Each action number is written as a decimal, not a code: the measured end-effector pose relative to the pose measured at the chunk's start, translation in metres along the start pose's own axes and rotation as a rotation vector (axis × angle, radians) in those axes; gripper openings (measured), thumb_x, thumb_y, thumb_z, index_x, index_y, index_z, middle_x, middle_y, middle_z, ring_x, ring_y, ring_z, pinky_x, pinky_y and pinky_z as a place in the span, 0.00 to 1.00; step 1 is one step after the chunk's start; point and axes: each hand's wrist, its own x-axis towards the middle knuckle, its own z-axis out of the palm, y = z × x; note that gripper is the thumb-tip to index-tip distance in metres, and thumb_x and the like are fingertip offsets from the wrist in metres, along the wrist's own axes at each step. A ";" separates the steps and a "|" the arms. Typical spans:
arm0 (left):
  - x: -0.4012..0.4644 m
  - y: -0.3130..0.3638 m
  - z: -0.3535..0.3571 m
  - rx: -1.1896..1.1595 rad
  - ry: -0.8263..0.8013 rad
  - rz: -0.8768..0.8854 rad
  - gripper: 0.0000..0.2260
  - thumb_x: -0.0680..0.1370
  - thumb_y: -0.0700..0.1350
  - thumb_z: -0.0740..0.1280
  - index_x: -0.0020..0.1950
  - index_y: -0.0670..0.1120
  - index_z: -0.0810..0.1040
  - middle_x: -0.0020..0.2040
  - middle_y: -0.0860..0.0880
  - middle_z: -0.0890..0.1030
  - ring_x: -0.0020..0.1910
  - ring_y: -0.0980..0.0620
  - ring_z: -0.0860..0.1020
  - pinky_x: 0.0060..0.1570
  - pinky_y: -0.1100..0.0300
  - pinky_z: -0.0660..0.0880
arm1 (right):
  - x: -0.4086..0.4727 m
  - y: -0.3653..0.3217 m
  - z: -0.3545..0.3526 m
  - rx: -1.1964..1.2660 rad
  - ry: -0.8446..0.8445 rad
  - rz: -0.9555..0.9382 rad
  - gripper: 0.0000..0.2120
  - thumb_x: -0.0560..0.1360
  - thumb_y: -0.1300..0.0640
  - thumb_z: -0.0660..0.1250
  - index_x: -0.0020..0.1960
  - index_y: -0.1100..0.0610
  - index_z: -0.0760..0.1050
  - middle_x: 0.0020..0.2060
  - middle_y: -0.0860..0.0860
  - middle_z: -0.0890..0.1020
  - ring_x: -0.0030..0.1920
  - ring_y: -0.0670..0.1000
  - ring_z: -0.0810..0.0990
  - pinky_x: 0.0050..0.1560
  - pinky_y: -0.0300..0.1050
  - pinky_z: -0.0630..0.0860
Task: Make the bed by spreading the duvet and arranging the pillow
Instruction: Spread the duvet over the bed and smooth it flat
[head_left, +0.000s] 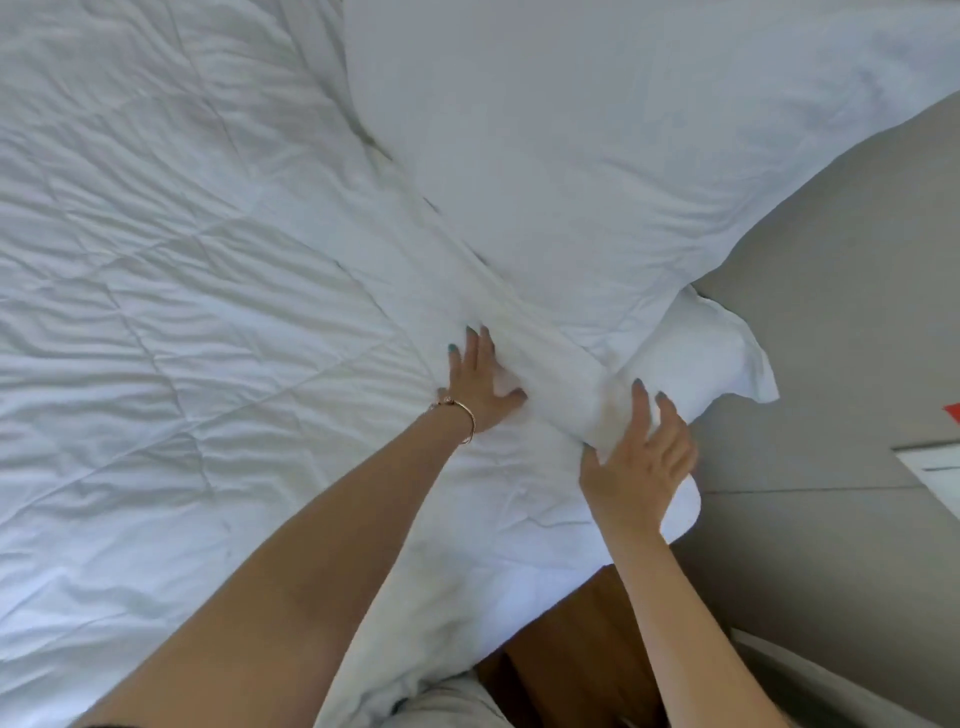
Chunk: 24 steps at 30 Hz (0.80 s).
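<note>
Duvet: spread across bed, creased, largely done. Pillow: at head end, overlapping duvet's folded band, final squaring left. Left hand: flat, fingers straight, pressing duvet. Right hand: fingers spread, on fold edge.

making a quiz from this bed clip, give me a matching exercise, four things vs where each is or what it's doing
Things:
1. left hand
2. right hand
3. pillow
4. bracelet

Places or states:
A. around the left wrist
B. top of the frame, at the bed's right edge
C. flat on the duvet, fingers straight
D. fingers spread at the folded duvet edge, by the bed corner

Pairs: 1-C, 2-D, 3-B, 4-A
</note>
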 end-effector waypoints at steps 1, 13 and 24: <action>-0.013 -0.005 0.008 0.012 -0.065 0.037 0.44 0.77 0.58 0.65 0.77 0.52 0.33 0.78 0.51 0.35 0.77 0.43 0.37 0.74 0.40 0.49 | -0.006 -0.009 0.000 -0.016 0.014 -0.116 0.41 0.68 0.54 0.73 0.76 0.49 0.58 0.73 0.56 0.61 0.72 0.61 0.59 0.73 0.61 0.52; -0.272 -0.223 0.054 0.225 0.071 -0.144 0.32 0.80 0.49 0.61 0.79 0.54 0.47 0.79 0.52 0.50 0.77 0.51 0.52 0.74 0.55 0.52 | -0.180 -0.088 0.064 -0.035 -0.377 -0.388 0.35 0.69 0.58 0.71 0.73 0.56 0.63 0.75 0.60 0.55 0.72 0.65 0.59 0.73 0.62 0.53; -0.416 -0.338 0.110 0.483 0.003 -0.689 0.48 0.74 0.61 0.66 0.71 0.61 0.25 0.77 0.47 0.33 0.74 0.32 0.35 0.64 0.25 0.45 | -0.303 -0.128 0.103 -0.555 -0.758 -1.115 0.60 0.57 0.52 0.83 0.77 0.41 0.48 0.66 0.53 0.73 0.63 0.64 0.73 0.62 0.62 0.70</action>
